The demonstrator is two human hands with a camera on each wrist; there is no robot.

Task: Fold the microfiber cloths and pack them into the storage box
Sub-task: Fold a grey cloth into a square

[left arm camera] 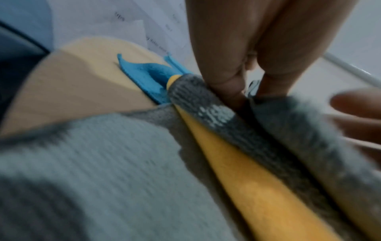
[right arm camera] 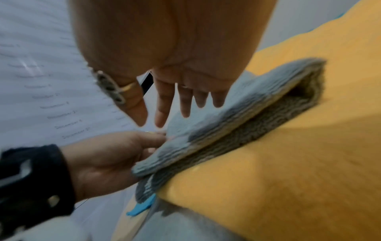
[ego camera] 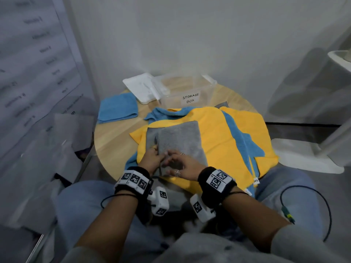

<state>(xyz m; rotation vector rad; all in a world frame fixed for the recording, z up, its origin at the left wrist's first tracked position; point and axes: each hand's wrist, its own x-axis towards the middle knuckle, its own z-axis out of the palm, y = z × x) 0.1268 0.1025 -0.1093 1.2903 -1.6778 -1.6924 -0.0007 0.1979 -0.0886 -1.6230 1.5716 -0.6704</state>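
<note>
A grey cloth (ego camera: 177, 140), folded over, lies on a spread yellow cloth (ego camera: 218, 141) at the near side of the round table. My left hand (ego camera: 158, 158) pinches the grey cloth's near left edge; in the left wrist view its fingers (left arm camera: 224, 88) pinch the grey cloth (left arm camera: 206, 106). My right hand (ego camera: 171, 161) hovers just over the cloth's near part with straight, spread fingers (right arm camera: 163, 114) and holds nothing. The clear storage box (ego camera: 190, 92), labelled, stands at the back of the table. A folded blue cloth (ego camera: 117, 108) lies at the left.
The box's white lid (ego camera: 140, 88) lies left of it. More blue cloth (ego camera: 245, 141) and yellow cloth (ego camera: 252, 118) are spread to the right, hanging over the table (ego camera: 114, 137) edge. Paper sheets hang on the left wall; my knees are under the near edge.
</note>
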